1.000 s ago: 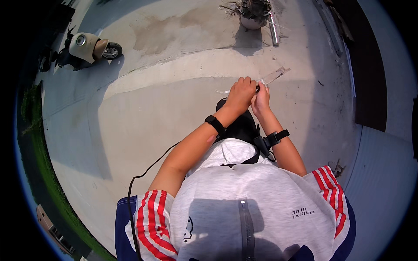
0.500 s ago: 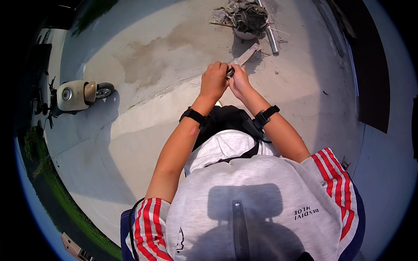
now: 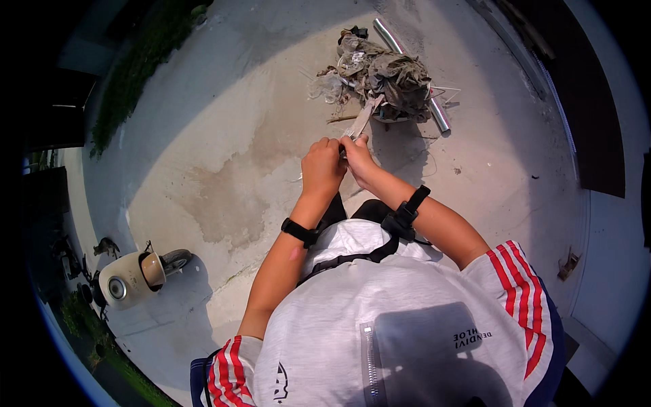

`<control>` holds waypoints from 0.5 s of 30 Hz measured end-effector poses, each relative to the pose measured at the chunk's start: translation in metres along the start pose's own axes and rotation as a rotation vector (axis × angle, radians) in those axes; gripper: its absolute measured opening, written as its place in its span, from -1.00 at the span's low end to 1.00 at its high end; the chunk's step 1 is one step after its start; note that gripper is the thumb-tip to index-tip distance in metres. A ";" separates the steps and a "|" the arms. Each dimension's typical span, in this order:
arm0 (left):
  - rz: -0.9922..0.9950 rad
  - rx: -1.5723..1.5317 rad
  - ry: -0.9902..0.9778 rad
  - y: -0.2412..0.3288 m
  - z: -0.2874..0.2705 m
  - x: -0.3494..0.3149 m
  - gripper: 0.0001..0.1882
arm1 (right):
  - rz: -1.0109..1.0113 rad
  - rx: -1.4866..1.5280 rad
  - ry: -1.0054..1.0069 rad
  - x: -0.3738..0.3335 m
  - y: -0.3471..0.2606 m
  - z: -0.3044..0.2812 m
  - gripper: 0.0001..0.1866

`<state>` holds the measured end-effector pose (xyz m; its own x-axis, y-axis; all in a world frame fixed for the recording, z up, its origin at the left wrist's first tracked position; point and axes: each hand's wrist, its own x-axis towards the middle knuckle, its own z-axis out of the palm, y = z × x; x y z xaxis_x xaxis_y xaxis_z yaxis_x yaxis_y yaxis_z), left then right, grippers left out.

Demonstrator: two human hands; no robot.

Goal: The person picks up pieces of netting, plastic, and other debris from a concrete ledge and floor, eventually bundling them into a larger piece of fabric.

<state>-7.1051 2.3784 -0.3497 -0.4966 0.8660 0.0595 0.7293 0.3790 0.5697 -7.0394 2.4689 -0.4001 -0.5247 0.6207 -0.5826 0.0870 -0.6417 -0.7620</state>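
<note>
Both my hands are close together in front of me, at the near end of a pale, flat strip [image 3: 361, 121] with a ragged far end. My left hand [image 3: 321, 167] has its fingers curled at that end. My right hand [image 3: 359, 160] pinches the strip from the other side, thumb along it. A small dark part shows between the hands, mostly hidden by the fingers. The strip points away toward a heap of crumpled grey-brown rags and scraps [image 3: 397, 74], and its tip overlaps the heap in the picture; I cannot tell whether they touch.
A silvery tube [image 3: 440, 115] lies by the heap, with a thin stick [image 3: 341, 119] on its left. A cream scooter [image 3: 129, 281] stands at the left on the concrete floor [image 3: 224, 203]. Dark boards [image 3: 583, 108] line the right side. Green plants [image 3: 132, 88] grow at the far left.
The view has shifted forward, so the heap and tube appear nearer and the scooter lower. Both hands still hold the strip, whose far end now reaches the heap in the picture.
</note>
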 end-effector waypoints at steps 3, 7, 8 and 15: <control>0.046 -0.003 -0.091 -0.087 0.030 0.059 -0.68 | -0.014 -0.108 0.185 0.072 0.027 0.040 -0.52; 0.234 -0.124 -0.222 -0.111 0.040 0.103 -0.75 | -0.074 -0.015 0.386 0.121 0.062 0.027 -0.52; 0.235 -0.143 -0.261 -0.113 0.039 0.107 -0.76 | -0.018 0.023 0.359 0.113 0.051 0.031 -0.49; 0.098 -0.269 -0.408 -0.135 0.049 0.195 -0.58 | 0.023 0.107 0.470 0.174 0.001 0.042 -0.43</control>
<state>-7.2774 2.5118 -0.4556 -0.1680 0.9708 -0.1713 0.5896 0.2382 0.7718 -7.1662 2.5571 -0.4904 -0.0824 0.7261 -0.6826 -0.0060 -0.6853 -0.7283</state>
